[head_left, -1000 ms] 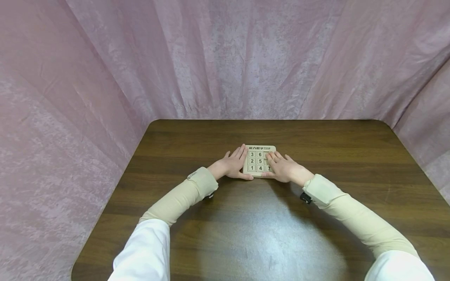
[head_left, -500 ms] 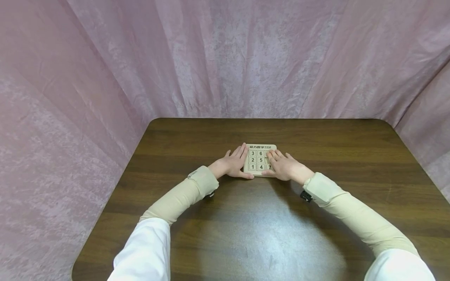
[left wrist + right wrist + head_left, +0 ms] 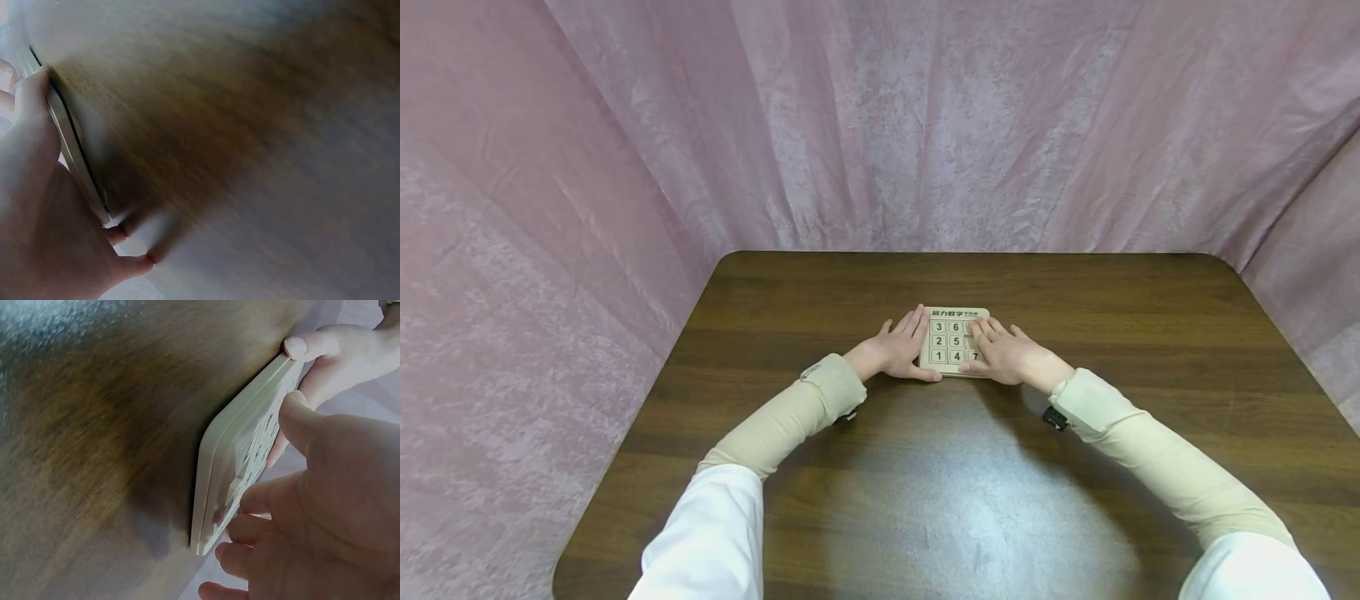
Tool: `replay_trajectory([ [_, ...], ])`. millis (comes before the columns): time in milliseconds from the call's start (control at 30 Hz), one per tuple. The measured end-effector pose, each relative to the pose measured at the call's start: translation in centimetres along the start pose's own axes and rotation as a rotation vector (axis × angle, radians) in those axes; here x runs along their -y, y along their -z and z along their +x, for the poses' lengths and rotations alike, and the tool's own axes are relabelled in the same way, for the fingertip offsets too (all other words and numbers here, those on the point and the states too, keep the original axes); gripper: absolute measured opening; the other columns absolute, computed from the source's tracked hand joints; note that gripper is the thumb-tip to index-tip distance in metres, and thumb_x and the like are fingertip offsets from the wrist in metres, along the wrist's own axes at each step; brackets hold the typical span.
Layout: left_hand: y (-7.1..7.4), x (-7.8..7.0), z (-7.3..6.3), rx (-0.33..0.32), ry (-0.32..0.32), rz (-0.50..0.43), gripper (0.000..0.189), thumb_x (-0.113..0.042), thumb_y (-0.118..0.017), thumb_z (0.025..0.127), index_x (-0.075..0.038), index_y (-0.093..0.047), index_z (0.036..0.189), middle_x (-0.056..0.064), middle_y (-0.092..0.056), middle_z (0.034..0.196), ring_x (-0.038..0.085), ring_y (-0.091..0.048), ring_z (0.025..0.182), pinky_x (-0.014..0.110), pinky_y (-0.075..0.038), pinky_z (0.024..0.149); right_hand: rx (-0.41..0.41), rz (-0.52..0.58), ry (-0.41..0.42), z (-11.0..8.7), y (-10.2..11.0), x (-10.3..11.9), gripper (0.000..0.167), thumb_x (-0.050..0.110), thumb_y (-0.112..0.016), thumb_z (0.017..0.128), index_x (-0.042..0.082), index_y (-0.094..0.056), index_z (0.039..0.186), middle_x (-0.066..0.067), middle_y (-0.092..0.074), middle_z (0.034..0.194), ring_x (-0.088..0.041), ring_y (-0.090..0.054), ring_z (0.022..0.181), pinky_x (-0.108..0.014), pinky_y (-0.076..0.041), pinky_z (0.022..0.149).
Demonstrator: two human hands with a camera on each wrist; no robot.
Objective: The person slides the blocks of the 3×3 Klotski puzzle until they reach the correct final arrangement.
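Observation:
A pale wooden number sliding puzzle (image 3: pixel 956 341) lies flat on the table, with dark characters along its far edge. Tiles 3, 6, 2, 5, 1, 4 and 7 show; part of its right column is covered. My left hand (image 3: pixel 901 350) lies along its left side, fingers straight and thumb at the near left corner. My right hand (image 3: pixel 1006 357) reaches over the right side, with extended fingertips on the upper right tiles and the thumb close to tile 7. In the right wrist view, the puzzle's rounded side (image 3: pixel 215 450) shows below the right fingers.
The dark brown wooden table (image 3: pixel 820 283) spreads around the puzzle and has rounded far corners. A pink curtain (image 3: pixel 925 125) hangs behind its far edge and along the left. Wristbands (image 3: pixel 833 387) with small black devices sit on both forearms.
The head view has shifted slightly. Both hands keep nearly the same position on the puzzle, with the right fingertips only slightly moved.

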State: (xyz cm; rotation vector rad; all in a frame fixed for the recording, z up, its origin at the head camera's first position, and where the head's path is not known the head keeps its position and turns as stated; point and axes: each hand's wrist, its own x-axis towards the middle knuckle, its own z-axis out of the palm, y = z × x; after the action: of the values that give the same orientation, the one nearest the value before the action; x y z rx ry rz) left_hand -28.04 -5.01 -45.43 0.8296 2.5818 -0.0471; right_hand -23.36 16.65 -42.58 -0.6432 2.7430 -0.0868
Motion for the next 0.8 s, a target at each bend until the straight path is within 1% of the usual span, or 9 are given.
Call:
replay_trajectory([
  [267,0.0,0.0,0.0,0.002,-0.001,0.003,0.118,-0.078,-0.044,0.084,-0.007,0.021,0.152,0.013,0.022,0.161,0.025,0.005,0.152,0.054,-0.013,0.119,-0.003,0.017,0.023,-0.9,0.0,0.3,0.079,0.047,-0.043,0.1,-0.007,-0.017,0.151,-0.026,-0.018,0.158,-0.044,-0.017,0.146,-0.063,-0.019,0.114],
  [500,0.0,0.0,0.0,0.011,0.004,0.003,0.117,-0.078,-0.043,0.084,-0.008,0.023,0.151,0.013,0.023,0.161,0.024,0.007,0.152,0.053,-0.012,0.12,0.012,0.023,0.025,-1.2,-0.3,0.5,0.078,0.049,-0.042,0.1,-0.006,-0.02,0.151,-0.027,-0.019,0.157,-0.044,-0.018,0.146,-0.063,-0.019,0.114],
  [800,0.1,-0.1,-0.1,0.01,0.003,-0.001,0.117,-0.077,-0.044,0.084,-0.007,0.021,0.152,0.013,0.022,0.161,0.025,0.007,0.152,0.053,-0.013,0.12,0.007,0.03,0.044,-1.9,-0.3,0.8,0.079,0.047,-0.045,0.099,-0.008,-0.022,0.15,-0.028,-0.02,0.156,-0.044,-0.02,0.145,-0.063,-0.019,0.113],
])
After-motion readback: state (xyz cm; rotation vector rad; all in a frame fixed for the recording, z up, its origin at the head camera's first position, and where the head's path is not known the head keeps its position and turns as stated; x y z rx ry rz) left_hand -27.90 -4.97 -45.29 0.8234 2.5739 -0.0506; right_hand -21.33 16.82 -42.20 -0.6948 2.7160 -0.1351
